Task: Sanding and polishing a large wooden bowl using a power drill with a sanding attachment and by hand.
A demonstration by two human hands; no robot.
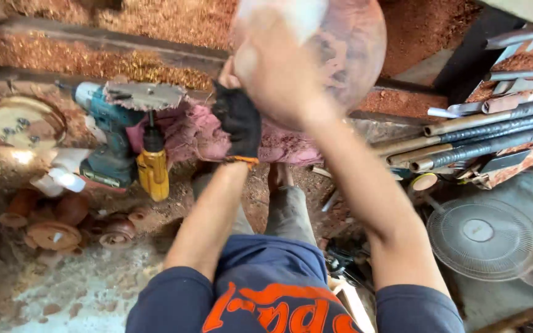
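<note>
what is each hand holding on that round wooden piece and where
The right hand presses a blurred white cloth or paper against the face of the round reddish wooden bowl. The gloved left hand is at its lower edge; its grip cannot be told.

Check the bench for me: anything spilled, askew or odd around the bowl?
Wood shavings lie heaped along the bench behind the round wooden bowl. The teal drill lies on its side beside a yellow tool. Nothing looks broken.

Round reddish wooden bowl [347,46], held up
</note>
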